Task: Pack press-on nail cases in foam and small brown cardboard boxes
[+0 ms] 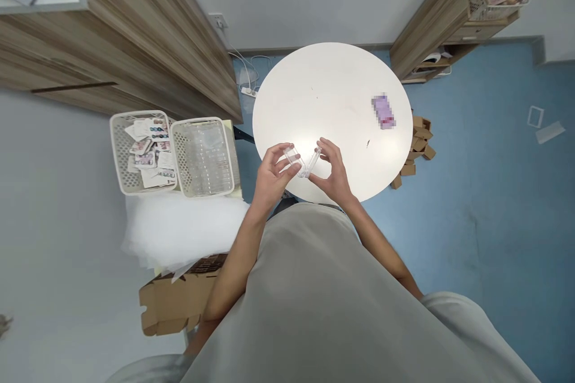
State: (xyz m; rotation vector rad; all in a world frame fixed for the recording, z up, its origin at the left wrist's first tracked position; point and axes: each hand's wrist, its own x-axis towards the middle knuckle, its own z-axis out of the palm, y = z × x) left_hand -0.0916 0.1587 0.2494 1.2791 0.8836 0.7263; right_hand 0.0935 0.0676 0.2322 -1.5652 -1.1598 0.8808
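Observation:
Above the near edge of the round white table (pixel 332 81), a small clear plastic case (pixel 313 161) is held between both hands. It stands opened in a V, its two halves joined at the bottom. My left hand (pixel 275 170) grips one half between thumb and fingers. The other half is pinched by my right hand (pixel 333 173), with the thumb low and the fingertips at the top. Whether anything lies inside the case cannot be made out. Farther right on the table rests a blurred purple item (pixel 383 111), and a small dark bit (pixel 368 143) lies nearer.
Left of the table stand two white baskets, one with printed cards (pixel 150 152), the other with clear plastic cases (pixel 206 158). White packing sheets (pixel 188 227) and a cardboard box (pixel 175 305) are nearer me. Small brown boxes (pixel 420 134) lie on the floor right of the table.

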